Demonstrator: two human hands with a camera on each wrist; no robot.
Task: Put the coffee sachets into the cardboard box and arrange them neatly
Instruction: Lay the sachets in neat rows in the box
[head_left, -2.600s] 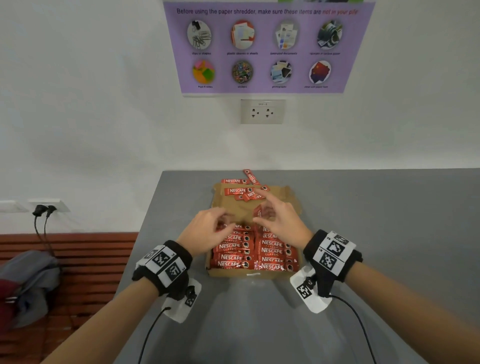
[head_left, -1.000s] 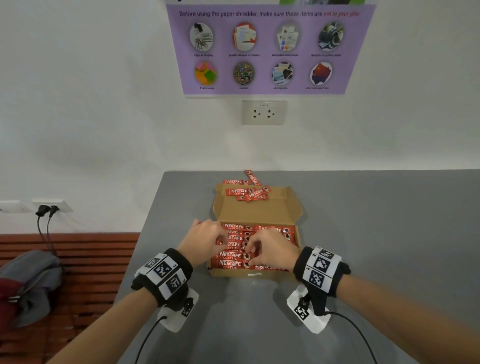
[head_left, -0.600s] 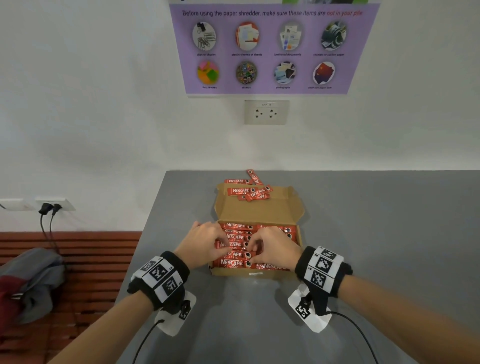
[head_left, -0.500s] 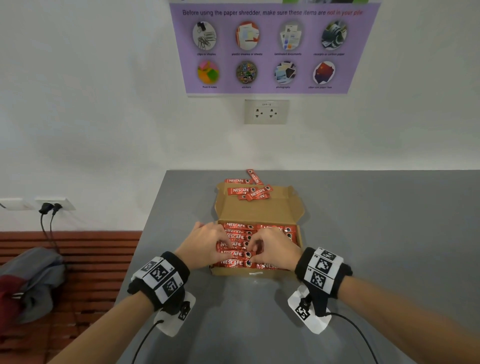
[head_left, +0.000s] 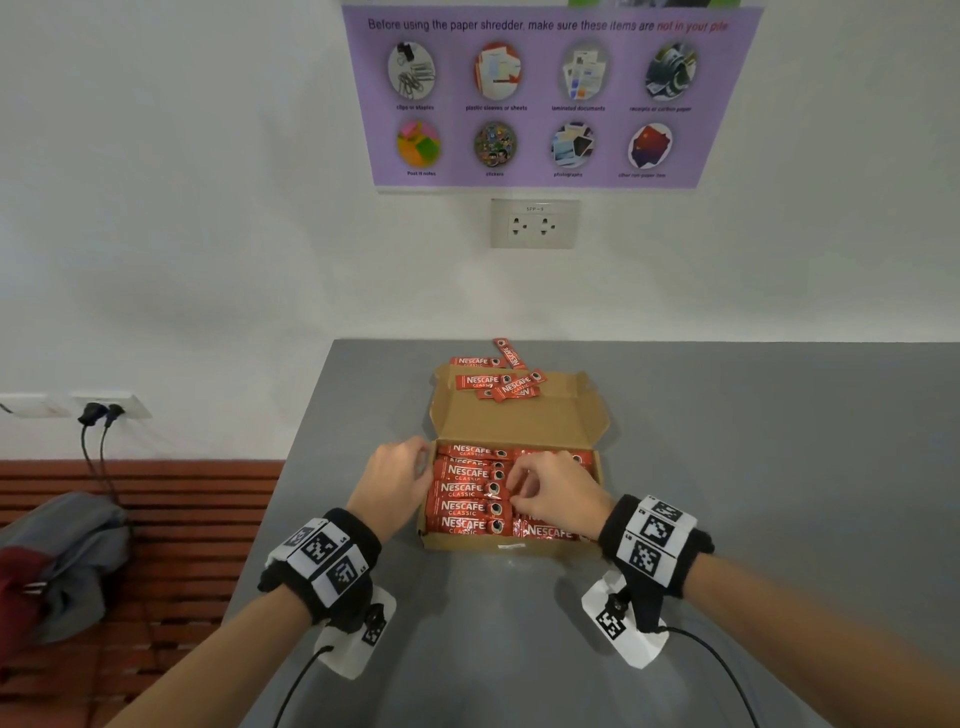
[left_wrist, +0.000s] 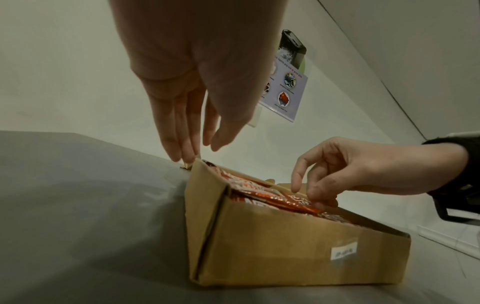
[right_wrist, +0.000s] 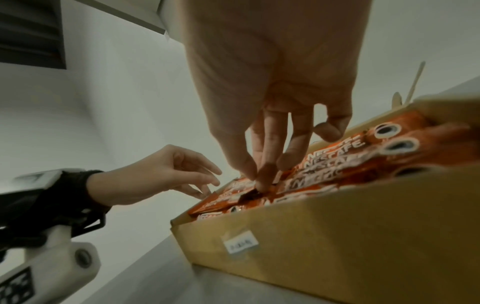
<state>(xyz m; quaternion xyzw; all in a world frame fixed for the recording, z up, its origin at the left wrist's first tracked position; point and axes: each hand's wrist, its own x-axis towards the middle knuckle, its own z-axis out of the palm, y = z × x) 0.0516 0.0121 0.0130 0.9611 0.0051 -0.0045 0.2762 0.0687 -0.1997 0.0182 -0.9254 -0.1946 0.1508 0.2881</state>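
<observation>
Brown cardboard box (head_left: 511, 543) sits open on the grey counter (head_left: 727, 467), near its front-left part, w/ the lid flap folded back toward the wall. Inside the box, red coffee sachets (head_left: 467, 488) lie in two rows, approx. parallel. The right hand (head_left: 558, 488) is over the box middle; its grip is narrow, thumb & fingertips (right_wrist: 262, 179) pinching the end of one sachet. The left hand (head_left: 392, 480) is at the box's left wall, grip wide and holding nothing, straight fingers (left_wrist: 182, 148) pointing down at the far-left corner. A few loose sachets (head_left: 498, 384) lie on the lid flap and just behind the box.
</observation>
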